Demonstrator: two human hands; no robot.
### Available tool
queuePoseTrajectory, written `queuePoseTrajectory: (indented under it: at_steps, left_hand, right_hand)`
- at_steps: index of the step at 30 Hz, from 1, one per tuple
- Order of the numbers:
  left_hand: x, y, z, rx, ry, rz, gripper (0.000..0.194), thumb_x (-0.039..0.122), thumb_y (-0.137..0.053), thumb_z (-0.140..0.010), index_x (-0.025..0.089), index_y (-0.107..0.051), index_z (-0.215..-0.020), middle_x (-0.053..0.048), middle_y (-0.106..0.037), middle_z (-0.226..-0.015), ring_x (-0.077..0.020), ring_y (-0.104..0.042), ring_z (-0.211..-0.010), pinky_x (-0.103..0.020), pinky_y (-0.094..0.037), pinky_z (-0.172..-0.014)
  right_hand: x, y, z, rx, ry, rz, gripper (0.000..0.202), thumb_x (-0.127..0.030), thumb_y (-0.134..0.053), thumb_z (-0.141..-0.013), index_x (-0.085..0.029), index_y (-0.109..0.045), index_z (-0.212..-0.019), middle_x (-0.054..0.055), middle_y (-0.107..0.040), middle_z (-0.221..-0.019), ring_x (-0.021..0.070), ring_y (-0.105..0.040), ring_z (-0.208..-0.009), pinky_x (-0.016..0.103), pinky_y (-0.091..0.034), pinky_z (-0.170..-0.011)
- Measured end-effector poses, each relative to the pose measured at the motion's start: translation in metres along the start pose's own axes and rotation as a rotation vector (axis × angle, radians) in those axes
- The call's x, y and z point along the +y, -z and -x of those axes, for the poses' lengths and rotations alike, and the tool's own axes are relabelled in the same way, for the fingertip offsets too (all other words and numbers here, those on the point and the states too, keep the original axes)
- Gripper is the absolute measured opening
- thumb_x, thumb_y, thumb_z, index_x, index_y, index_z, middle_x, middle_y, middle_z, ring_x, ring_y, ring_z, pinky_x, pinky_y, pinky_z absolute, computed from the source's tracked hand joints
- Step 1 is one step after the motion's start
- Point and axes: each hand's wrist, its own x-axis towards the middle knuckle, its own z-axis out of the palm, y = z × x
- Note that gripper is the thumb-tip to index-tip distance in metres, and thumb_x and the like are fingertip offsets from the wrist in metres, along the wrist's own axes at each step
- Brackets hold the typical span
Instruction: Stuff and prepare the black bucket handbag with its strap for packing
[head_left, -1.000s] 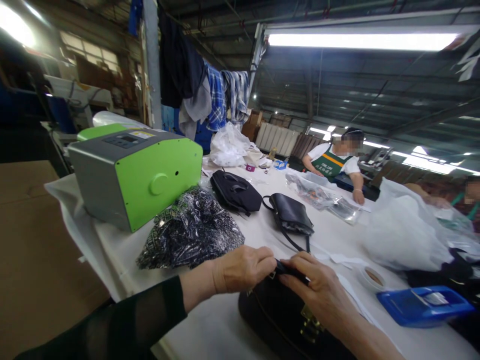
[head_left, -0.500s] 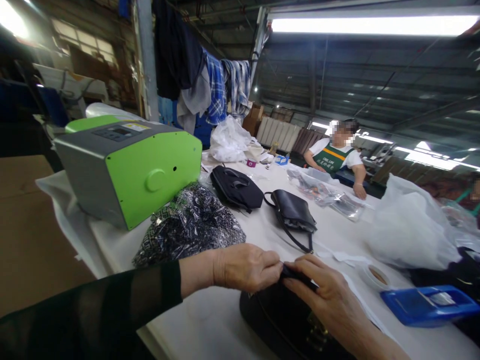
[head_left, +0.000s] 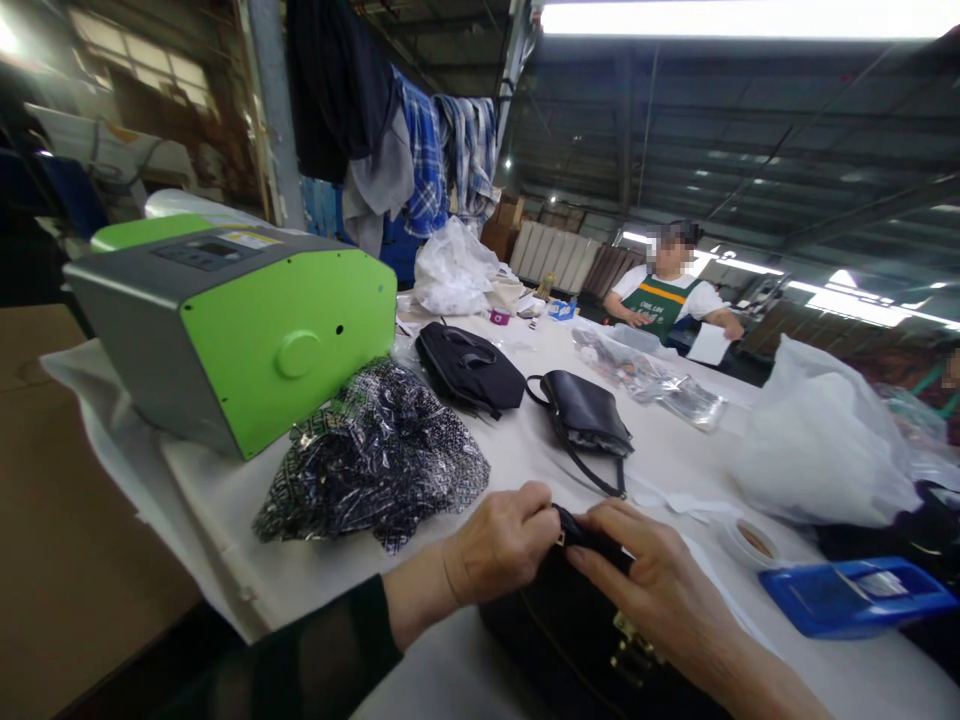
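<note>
A black handbag [head_left: 555,640] with gold-coloured clasp hardware [head_left: 634,650] lies at the table's near edge, partly hidden by my hands and cut off by the frame. My left hand [head_left: 499,545] is closed in a pinch at one end of the bag's black strap [head_left: 589,535], where a small gold-coloured metal piece shows. My right hand [head_left: 667,590] grips the same strap between thumb and fingers, just above the bag. What lies inside the left fingers is mostly hidden. Beyond my hands are a small black shoulder bag [head_left: 589,410] and a black bag with handles [head_left: 469,370].
A green and grey machine [head_left: 292,350] stands at the left, beside crumpled black-and-white patterned plastic [head_left: 375,460]. Right of me are a tape roll [head_left: 752,543], a blue plastic holder [head_left: 855,598] and a white plastic bag [head_left: 817,440]. Across the table a person [head_left: 656,300] holds a white sheet [head_left: 709,344].
My left hand has shifted slightly, exposing the strap's end with its metal piece. The person opposite now holds up a white sheet. The camera view has moved a little.
</note>
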Motion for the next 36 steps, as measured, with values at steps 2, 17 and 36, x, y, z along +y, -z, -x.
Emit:
queuePoseTrajectory:
  at_steps: [2,17,36]
  left_hand:
    - [0.006,-0.007,0.007,0.058,0.092,-0.012,0.027,0.009,-0.028,-0.090,0.012,-0.053,-0.080,-0.009,-0.054,-0.073,-0.0161,-0.053,-0.061,-0.025,-0.048,-0.049]
    - [0.010,0.031,-0.010,-0.015,0.802,0.548,0.024,0.028,-0.044,-0.083,0.013,-0.063,-0.088,-0.009,-0.066,-0.083,-0.0204,-0.062,-0.078,-0.034,-0.050,-0.073]
    - [0.025,0.000,0.016,-0.095,1.237,1.069,0.065,0.057,-0.061,-0.073,0.018,-0.052,-0.125,-0.008,-0.065,-0.111,-0.0284,-0.052,-0.112,-0.038,-0.034,-0.101]
  right_hand:
    - [0.000,-0.001,0.000,0.007,-0.012,0.016,0.012,-0.028,-0.057,-0.078,-0.018,-0.064,-0.075,0.002,-0.061,-0.071,0.0182,-0.058,-0.067,0.030,-0.044,-0.060]
    - [0.032,0.039,0.058,0.201,-0.005,0.227,0.032,-0.043,-0.056,-0.082,-0.030,-0.063,-0.110,0.007,-0.063,-0.117,0.0264,-0.061,-0.105,0.035,-0.058,-0.074]
    - [0.084,-0.020,0.145,0.058,-0.391,-1.128,0.097,-0.058,-0.079,-0.049,-0.021,-0.045,-0.133,0.011,-0.048,-0.136,0.0324,-0.039,-0.127,0.044,-0.031,-0.105]
